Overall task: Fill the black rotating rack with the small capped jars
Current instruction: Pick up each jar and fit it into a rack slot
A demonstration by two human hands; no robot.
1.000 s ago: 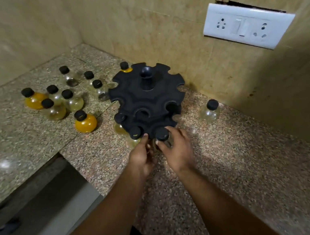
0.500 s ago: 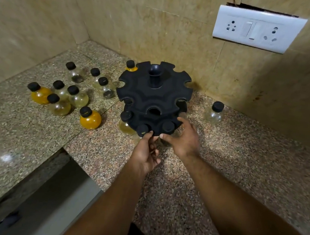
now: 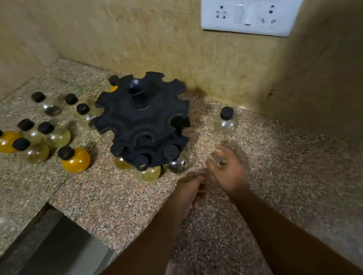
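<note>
- Both your hands have left the black rack (image 3: 142,120); three jars now hang in its near lower slots, so that placement looks finished
- Your right hand (image 3: 228,170), blurred, half-open and empty, reaches toward the lone clear jar (image 3: 225,121) far right of the rack
- Your left hand (image 3: 190,188) curls loosely, holding nothing

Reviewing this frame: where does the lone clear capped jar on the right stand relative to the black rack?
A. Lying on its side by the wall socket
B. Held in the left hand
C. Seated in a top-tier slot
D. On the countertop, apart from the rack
D: the clear jar stands upright on the countertop, with bare granite between it and the rack.
</note>
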